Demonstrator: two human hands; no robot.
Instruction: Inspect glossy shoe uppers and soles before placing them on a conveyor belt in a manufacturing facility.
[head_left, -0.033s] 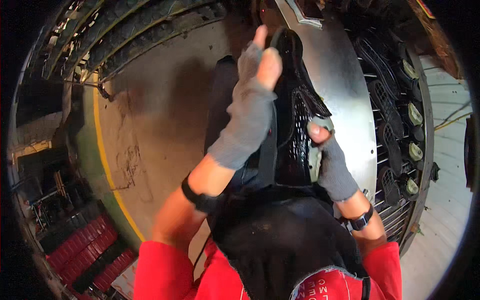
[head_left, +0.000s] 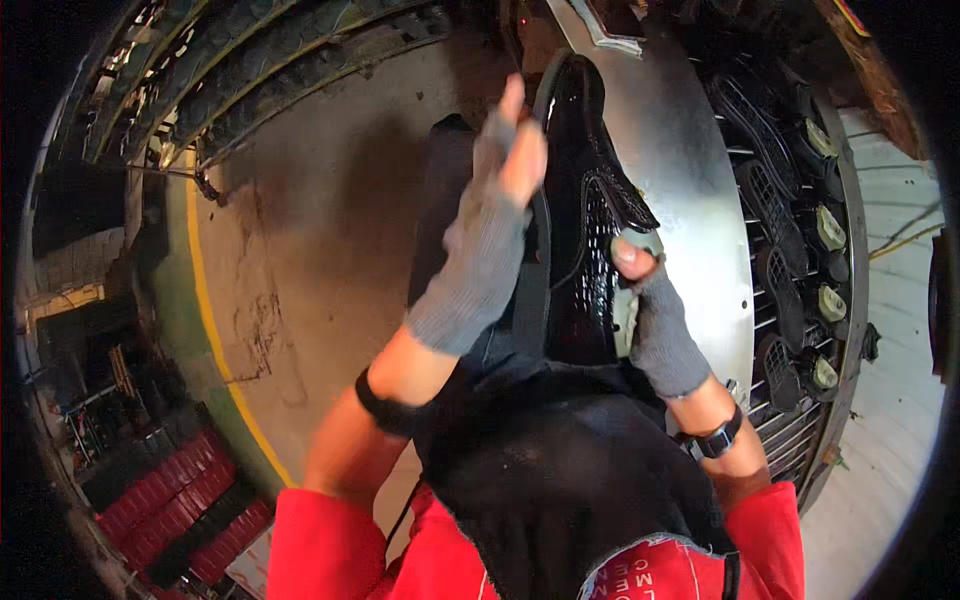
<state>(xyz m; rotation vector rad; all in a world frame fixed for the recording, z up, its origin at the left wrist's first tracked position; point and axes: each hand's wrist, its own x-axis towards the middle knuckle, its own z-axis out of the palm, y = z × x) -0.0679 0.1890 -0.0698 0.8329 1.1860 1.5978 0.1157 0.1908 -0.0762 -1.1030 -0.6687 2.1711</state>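
Observation:
A glossy black shoe [head_left: 596, 275] with a woven-textured upper lies lengthwise in front of me, toe pointing away. A pale green shoe last [head_left: 624, 325] shows in its opening. My right hand [head_left: 660, 320], in a grey fingerless glove, grips the shoe at the last; its thumb rests on top and its other fingers are hidden. Along the left side of the shoe runs the dark sole edge [head_left: 543, 240]. Next to that edge is my left hand [head_left: 490, 225], also gloved, slightly blurred, thumb and a finger stretched out. Whether it touches the sole I cannot tell.
A metal tabletop [head_left: 690, 190] extends beyond and right of the shoe. To the right a rack [head_left: 845, 300] carries several black soles and shoes on lasts. Shelves [head_left: 270, 70] stand at the far left, dark red stacked pieces [head_left: 170, 480] at the lower left.
My left hand has shifted down and left, so more of the shoe's toe shows. The right hand and the shoe stay almost in place.

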